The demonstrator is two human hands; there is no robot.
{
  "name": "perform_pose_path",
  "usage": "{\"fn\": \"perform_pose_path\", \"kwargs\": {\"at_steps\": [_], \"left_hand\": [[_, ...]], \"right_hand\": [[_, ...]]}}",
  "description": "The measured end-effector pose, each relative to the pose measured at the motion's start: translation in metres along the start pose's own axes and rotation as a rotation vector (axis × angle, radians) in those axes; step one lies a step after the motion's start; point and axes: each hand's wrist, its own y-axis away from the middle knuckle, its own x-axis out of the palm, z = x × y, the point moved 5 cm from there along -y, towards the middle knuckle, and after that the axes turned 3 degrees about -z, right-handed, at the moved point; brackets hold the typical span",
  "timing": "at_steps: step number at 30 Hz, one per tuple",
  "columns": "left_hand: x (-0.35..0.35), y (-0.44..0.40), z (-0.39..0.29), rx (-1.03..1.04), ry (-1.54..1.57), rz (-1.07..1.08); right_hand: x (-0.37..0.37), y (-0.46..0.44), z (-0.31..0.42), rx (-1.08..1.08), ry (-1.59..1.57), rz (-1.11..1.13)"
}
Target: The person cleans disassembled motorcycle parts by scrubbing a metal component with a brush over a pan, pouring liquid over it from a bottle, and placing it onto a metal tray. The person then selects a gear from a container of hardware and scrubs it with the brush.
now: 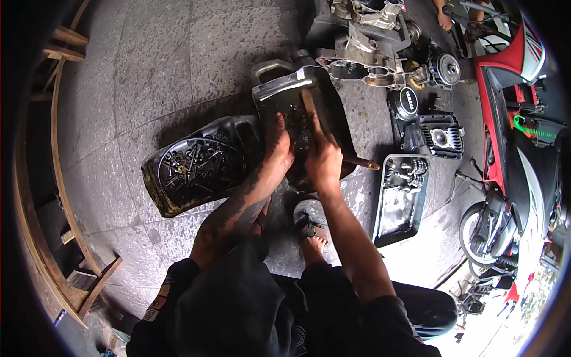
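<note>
A dark, open-topped container (340, 98) with a moulded handle holds a wet, black bottom with small shiny specks. Over it, my right hand (325, 159) is closed on a flat tan wooden stick (309, 103), its index finger stretched along it. Beside the right hand, a brown wooden handle (360, 162) with a holed end sticks out past the container's right rim. My left hand (278, 149) is at the near left of the same container, thumb up. Its other fingers look curled, and whatever they grip is hidden against the dark.
Left of my arms sits a cut-open container (156, 191) of bolts and small parts. To the right are a metal tray (380, 205) with gears, a cylinder (441, 138) and a Yamaha cover (407, 102). Engine cases (363, 56) stand ahead. A red motorcycle (492, 119) stands at far right.
</note>
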Motion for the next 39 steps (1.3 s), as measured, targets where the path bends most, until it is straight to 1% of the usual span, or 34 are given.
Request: {"fn": "perform_pose_path", "kwargs": {"at_steps": [1,2,4,6,8,9,11,12,13,14,15,17,18,20,21,22,24,25,26,29,30,31,32,33,34,36,38,39], "left_hand": [[-0.001,0.001,0.0,0.037,-0.021,0.003],[0.003,0.003,-0.006,0.082,-0.035,0.006],[0.001,-0.01,-0.006,0.101,0.025,0.046],[-0.001,-0.016,-0.005,0.108,0.074,0.083],[-0.003,-0.017,-0.007,0.13,-0.035,0.075],[-0.01,-0.021,-0.003,0.122,-0.041,0.069],[-0.01,-0.028,0.009,-0.019,0.103,0.178],[-0.003,-0.025,0.006,-0.014,0.105,0.186],[-0.003,-0.02,0.002,0.047,0.085,0.103],[-0.003,-0.014,-0.003,0.107,0.066,0.021],[0.0,-0.015,-0.002,0.112,0.072,0.022],[-0.003,-0.014,-0.005,0.191,-0.035,-0.017],[-0.005,-0.015,-0.007,0.192,-0.033,-0.021],[-0.005,-0.014,-0.01,0.209,-0.133,0.029],[-0.007,-0.02,-0.007,0.209,-0.136,0.031],[-0.01,-0.024,-0.001,0.191,-0.088,0.036],[-0.013,-0.027,0.008,0.177,-0.038,0.044],[-0.015,-0.022,0.01,0.236,-0.068,0.032],[-0.013,-0.018,0.007,0.297,-0.096,0.025],[-0.001,-0.014,-0.004,0.259,-0.06,0.055],[-0.004,-0.023,-0.006,0.262,-0.054,0.053],[-0.004,-0.031,-0.008,0.248,-0.072,0.103],[-0.008,-0.031,-0.004,0.281,-0.111,0.033],[-0.01,-0.029,0.0,0.31,-0.151,-0.039],[-0.01,-0.029,-0.003,0.31,-0.157,-0.036],[-0.009,-0.03,-0.007,0.226,-0.109,-0.052],[-0.004,-0.023,-0.008,0.265,-0.088,-0.018],[-0.004,-0.022,-0.008,0.298,-0.079,0.006]], "right_hand": [[0.002,-0.006,-0.006,0.104,-0.024,0.034],[0.003,-0.008,-0.01,0.097,-0.026,0.029],[-0.005,-0.004,-0.009,0.095,-0.156,-0.054],[-0.017,0.015,0.0,0.121,-0.156,-0.021],[-0.018,0.029,0.017,0.087,-0.176,0.061],[-0.014,0.033,0.02,0.051,-0.118,0.034],[-0.004,0.026,0.012,0.072,-0.09,0.032],[0.003,0.016,0.007,0.074,-0.068,0.027],[0.007,0.011,0.005,0.027,-0.021,-0.009],[0.009,0.005,-0.002,0.025,-0.019,-0.01],[0.006,-0.004,-0.005,0.051,-0.023,-0.018],[0.0,-0.007,-0.01,0.135,-0.031,0.01],[-0.004,-0.005,-0.006,0.133,-0.031,0.014],[-0.012,0.01,0.009,-0.028,-0.123,0.02],[-0.011,0.02,0.017,-0.058,-0.099,0.043],[-0.01,0.02,0.014,-0.053,-0.098,0.041],[-0.007,0.011,0.002,0.025,-0.021,0.017],[-0.005,0.004,-0.004,0.083,0.038,0.034],[-0.007,0.003,-0.005,0.085,0.038,0.029],[-0.019,0.006,0.005,0.06,-0.062,0.014],[-0.022,0.015,0.014,-0.021,-0.098,-0.007],[-0.017,0.024,0.018,0.018,-0.085,0.032],[-0.014,0.031,0.019,0.061,-0.07,0.07],[-0.009,0.024,0.013,0.096,-0.107,0.036],[-0.002,0.022,0.007,0.1,-0.109,0.031],[0.009,0.02,0.001,0.052,0.048,0.047],[0.007,0.01,-0.005,0.032,0.029,0.035],[-0.001,0.004,-0.009,0.094,0.013,-0.025]]}}
